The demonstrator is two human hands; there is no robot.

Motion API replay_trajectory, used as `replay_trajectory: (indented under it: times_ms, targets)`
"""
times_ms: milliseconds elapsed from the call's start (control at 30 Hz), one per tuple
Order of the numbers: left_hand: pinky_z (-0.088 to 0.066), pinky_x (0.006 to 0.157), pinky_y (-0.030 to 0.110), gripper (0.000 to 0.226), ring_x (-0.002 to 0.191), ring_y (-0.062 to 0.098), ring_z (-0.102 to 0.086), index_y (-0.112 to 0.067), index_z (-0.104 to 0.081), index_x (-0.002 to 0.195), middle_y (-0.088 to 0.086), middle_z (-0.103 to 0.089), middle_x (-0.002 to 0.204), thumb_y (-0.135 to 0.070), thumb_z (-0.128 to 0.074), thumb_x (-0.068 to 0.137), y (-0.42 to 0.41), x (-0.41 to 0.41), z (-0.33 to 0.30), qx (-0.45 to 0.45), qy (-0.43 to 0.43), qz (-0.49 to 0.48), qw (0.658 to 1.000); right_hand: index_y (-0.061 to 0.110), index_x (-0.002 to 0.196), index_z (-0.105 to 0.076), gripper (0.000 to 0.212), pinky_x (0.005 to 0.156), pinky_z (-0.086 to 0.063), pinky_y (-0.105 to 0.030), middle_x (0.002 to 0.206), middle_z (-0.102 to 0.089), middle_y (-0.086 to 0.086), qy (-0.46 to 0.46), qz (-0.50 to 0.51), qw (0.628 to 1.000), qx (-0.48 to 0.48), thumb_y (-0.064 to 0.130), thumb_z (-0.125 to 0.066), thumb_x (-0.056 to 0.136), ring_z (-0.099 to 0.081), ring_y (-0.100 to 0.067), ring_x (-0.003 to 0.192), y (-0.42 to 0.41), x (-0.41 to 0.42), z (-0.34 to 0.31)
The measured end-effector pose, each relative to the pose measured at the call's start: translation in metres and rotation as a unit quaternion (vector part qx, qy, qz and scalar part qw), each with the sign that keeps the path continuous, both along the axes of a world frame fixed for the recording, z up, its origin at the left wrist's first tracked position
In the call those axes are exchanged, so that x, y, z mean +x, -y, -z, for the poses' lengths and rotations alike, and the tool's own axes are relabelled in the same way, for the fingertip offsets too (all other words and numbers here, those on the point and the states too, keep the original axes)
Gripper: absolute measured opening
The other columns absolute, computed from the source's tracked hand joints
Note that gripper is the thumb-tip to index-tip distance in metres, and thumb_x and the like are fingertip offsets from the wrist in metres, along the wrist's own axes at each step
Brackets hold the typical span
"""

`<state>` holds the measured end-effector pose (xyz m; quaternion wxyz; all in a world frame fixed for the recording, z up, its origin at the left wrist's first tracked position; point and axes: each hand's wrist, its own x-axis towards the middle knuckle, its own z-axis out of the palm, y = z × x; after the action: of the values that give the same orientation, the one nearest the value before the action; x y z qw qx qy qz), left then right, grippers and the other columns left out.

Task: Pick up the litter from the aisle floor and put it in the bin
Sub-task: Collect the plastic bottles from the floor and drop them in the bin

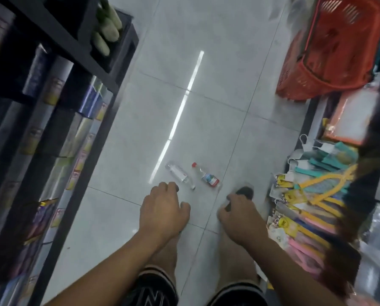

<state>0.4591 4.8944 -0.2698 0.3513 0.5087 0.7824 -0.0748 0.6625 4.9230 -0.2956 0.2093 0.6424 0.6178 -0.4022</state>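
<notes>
Two small bottles lie on the pale tiled aisle floor. One is a clear bottle point(178, 174); the other bottle has a red cap and a red-and-blue label point(206, 175). My left hand point(163, 212) hovers just short of the clear bottle, fingers loosely curled, with nothing in it. My right hand point(240, 215) hangs below and right of the red-capped bottle, fingers bent over a dark shape point(246, 192) that looks like my footwear. Neither hand touches a bottle. No bin is in view.
A dark shelf unit point(58, 138) stocked with boxes lines the left side. On the right are hanging packets point(299, 208) and stacked goods. A red plastic basket point(335, 49) stands at the far right. My legs in dark shorts are below.
</notes>
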Motion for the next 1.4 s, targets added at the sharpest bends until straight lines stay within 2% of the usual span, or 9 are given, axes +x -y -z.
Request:
replay_trajectory:
  times_ms: [100, 233, 433, 633, 767, 867, 933, 1067, 1400]
  targets:
    - [-0.045, 0.067, 0.032, 0.018, 0.082, 0.020, -0.054, -0.015, -0.056, 0.095, -0.001, -0.058, 0.093, -0.026, -0.059, 0.081, -0.018, 0.031, 0.089, -0.052, -0.004, -0.071, 0.996, 0.014, 0.133, -0.051, 0.045, 0.096, -0.050, -0.042, 0.132, -0.055, -0.009, -0.003, -0.032, 0.999, -0.021, 0.037, -0.049, 0.095, -0.051, -0.026, 0.120, -0.021, 0.003, 0.085]
    - [-0.048, 0.076, 0.033, 0.024, 0.093, 0.021, -0.059, -0.017, -0.053, 0.105, -0.001, -0.059, 0.106, -0.028, -0.060, 0.085, -0.034, 0.083, 0.219, -0.112, 0.045, -0.251, 0.960, 0.013, 0.135, -0.051, 0.046, 0.098, -0.047, -0.041, 0.133, -0.056, -0.009, 0.009, -0.062, 0.996, -0.066, 0.038, -0.053, 0.096, -0.052, -0.027, 0.123, -0.042, 0.013, 0.214]
    - [-0.046, 0.073, 0.034, 0.033, 0.096, 0.020, -0.055, -0.019, -0.053, 0.119, 0.002, -0.054, 0.113, -0.028, -0.063, 0.089, -0.039, 0.133, 0.398, -0.045, 0.006, -0.332, 0.942, 0.012, 0.136, -0.046, 0.054, 0.092, -0.052, -0.041, 0.129, -0.054, -0.010, 0.028, -0.099, 0.994, -0.027, 0.039, -0.061, 0.092, -0.050, -0.027, 0.116, -0.051, 0.033, 0.398]
    - [-0.040, 0.080, 0.034, 0.077, 0.122, 0.031, -0.044, -0.016, -0.031, 0.142, 0.014, -0.040, 0.134, -0.042, -0.072, 0.083, -0.029, 0.122, 0.538, -0.043, -0.079, -0.433, 0.897, 0.013, 0.135, -0.037, 0.065, 0.086, -0.049, -0.037, 0.128, -0.043, -0.010, 0.044, -0.120, 0.992, 0.024, 0.041, -0.069, 0.086, -0.043, -0.025, 0.116, -0.035, 0.042, 0.522]
    - [-0.051, 0.078, 0.040, 0.091, 0.118, 0.031, -0.049, -0.022, -0.024, 0.144, 0.011, -0.037, 0.133, -0.047, -0.079, 0.076, -0.029, 0.110, 0.595, -0.047, -0.090, -0.499, 0.861, 0.012, 0.133, -0.039, 0.066, 0.084, -0.050, -0.039, 0.126, -0.045, -0.010, 0.022, -0.122, 0.992, 0.017, 0.042, -0.071, 0.084, -0.046, -0.026, 0.115, -0.027, 0.042, 0.574]
    - [-0.052, 0.073, 0.036, 0.082, 0.104, 0.031, -0.058, -0.021, -0.026, 0.140, 0.008, -0.041, 0.125, -0.034, -0.079, 0.077, -0.024, 0.096, 0.611, -0.018, -0.093, -0.519, 0.849, 0.014, 0.131, -0.041, 0.066, 0.083, -0.054, -0.042, 0.122, -0.047, -0.007, 0.005, -0.109, 0.994, 0.001, 0.044, -0.073, 0.082, -0.050, -0.024, 0.109, -0.026, 0.041, 0.590]
    - [-0.056, 0.082, 0.043, 0.089, 0.104, 0.032, -0.059, -0.022, -0.024, 0.142, 0.007, -0.045, 0.125, -0.033, -0.080, 0.073, -0.018, 0.085, 0.611, -0.004, -0.070, -0.532, 0.844, 0.015, 0.127, -0.042, 0.064, 0.080, -0.053, -0.042, 0.118, -0.048, -0.006, -0.005, -0.097, 0.995, -0.014, 0.046, -0.074, 0.081, -0.053, -0.025, 0.104, -0.026, 0.038, 0.590]
    - [-0.054, 0.091, 0.047, 0.093, 0.111, 0.031, -0.054, -0.017, -0.032, 0.142, 0.009, -0.047, 0.126, -0.053, -0.076, 0.069, -0.014, 0.072, 0.581, -0.027, -0.052, -0.521, 0.852, 0.016, 0.125, -0.041, 0.065, 0.075, -0.053, -0.040, 0.111, -0.049, -0.004, -0.006, -0.075, 0.997, -0.033, 0.049, -0.075, 0.080, -0.057, -0.023, 0.093, -0.030, 0.035, 0.559]
    - [-0.053, 0.068, 0.031, 0.075, 0.093, 0.018, -0.058, -0.025, -0.039, 0.137, -0.002, -0.042, 0.112, -0.049, -0.076, 0.077, -0.035, 0.036, 0.364, 0.044, 0.045, -0.483, 0.873, 0.022, 0.120, -0.047, 0.058, 0.068, -0.052, -0.035, 0.102, -0.055, 0.002, -0.012, -0.029, 1.000, 0.004, 0.058, -0.069, 0.080, -0.059, -0.016, 0.083, -0.051, 0.006, 0.349]
